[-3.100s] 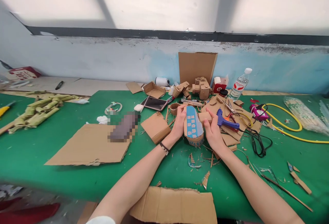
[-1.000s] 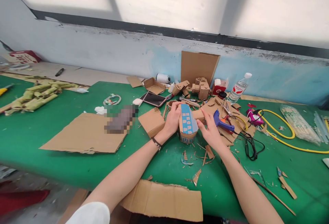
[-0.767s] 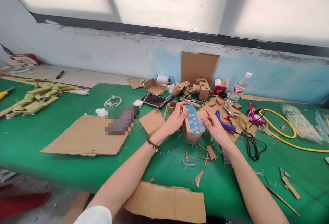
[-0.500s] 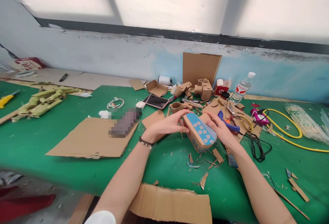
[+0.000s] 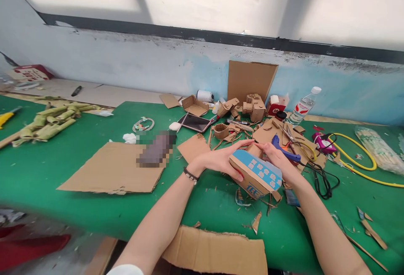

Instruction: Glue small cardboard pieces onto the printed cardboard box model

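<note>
A small cardboard box [image 5: 254, 180] with a blue printed top is held tilted above the green table. My left hand [image 5: 225, 162] grips its left side, thumb on the near face and fingers over the far edge. On the far right side, my right hand [image 5: 277, 159] holds the box, its fingertips close to those of the left; part of its grip is hidden. A blue glue gun [image 5: 285, 150] lies just beyond my right hand. Cardboard scraps [image 5: 257, 222] are scattered below the box.
A large cardboard sheet [image 5: 110, 167] lies left, with a pixelated dark object on it. Behind stand a cardboard camera model [image 5: 255, 107], a water bottle [image 5: 304, 106] and a tablet [image 5: 194, 122]. Scissors [image 5: 288, 132], a yellow cable [image 5: 362, 163] and bamboo pieces [image 5: 53, 123] lie about.
Both hands have shifted slightly right with the box and turned it, so more of its printed near face shows. My left fingers now reach further over the far edge.
</note>
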A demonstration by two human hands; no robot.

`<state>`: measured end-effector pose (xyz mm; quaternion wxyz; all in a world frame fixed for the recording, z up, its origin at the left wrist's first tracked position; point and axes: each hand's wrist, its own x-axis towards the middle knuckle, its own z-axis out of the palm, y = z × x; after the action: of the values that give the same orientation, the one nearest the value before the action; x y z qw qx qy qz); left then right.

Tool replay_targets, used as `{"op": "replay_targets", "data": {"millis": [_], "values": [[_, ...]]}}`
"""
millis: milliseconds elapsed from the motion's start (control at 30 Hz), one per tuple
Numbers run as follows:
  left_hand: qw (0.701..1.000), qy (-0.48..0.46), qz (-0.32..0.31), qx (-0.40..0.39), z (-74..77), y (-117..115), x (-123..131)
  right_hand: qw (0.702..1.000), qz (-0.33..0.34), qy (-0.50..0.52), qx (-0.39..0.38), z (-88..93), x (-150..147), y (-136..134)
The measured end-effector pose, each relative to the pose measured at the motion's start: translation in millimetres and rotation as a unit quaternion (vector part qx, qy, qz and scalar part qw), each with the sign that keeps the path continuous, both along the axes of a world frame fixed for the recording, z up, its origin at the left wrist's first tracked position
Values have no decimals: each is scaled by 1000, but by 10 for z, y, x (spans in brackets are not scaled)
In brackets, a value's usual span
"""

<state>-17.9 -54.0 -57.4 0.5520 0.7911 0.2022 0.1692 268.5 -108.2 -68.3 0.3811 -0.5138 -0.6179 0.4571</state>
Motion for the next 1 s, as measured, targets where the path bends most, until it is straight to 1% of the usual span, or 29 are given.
{"op": "replay_targets", "data": {"millis": [67, 133, 233, 400, 500, 567, 633, 700, 767, 867, 1000], "values": [[1000, -12, -7, 12, 1, -1, 17, 1000, -5, -2, -5, -28, 12, 15], [999, -27, -7, 39, 15, -10, 31, 1000, -2, 9, -12, -20, 21, 8], [997, -26, 24, 67, 33, -41, 58, 998, 5, 43, -34, 44, 35, -32], [997, -3, 53, 55, 32, -85, 64, 993, 20, 83, -80, 180, 127, -96], [992, -10, 103, 73, 22, -66, 31, 991, 64, 109, -53, 234, 185, -130], [986, -13, 139, 88, 14, -42, 9, 991, 100, 92, 0, 237, 188, -150], [983, -11, 157, 97, 5, -24, -1, 992, 105, 52, 55, 208, 169, -154], [982, -10, 159, 98, -12, -17, 4, 990, 104, 31, 86, 161, 156, -135], [983, -15, 158, 94, -41, -22, 17, 988, 118, 48, 87, 115, 164, -96], [983, -20, 163, 87, -95, -44, 28, 984, 143, 77, 65, 81, 202, -35], [982, -26, 163, 90, -132, -76, 27, 985, 143, 92, 32, 100, 225, -3]]}}
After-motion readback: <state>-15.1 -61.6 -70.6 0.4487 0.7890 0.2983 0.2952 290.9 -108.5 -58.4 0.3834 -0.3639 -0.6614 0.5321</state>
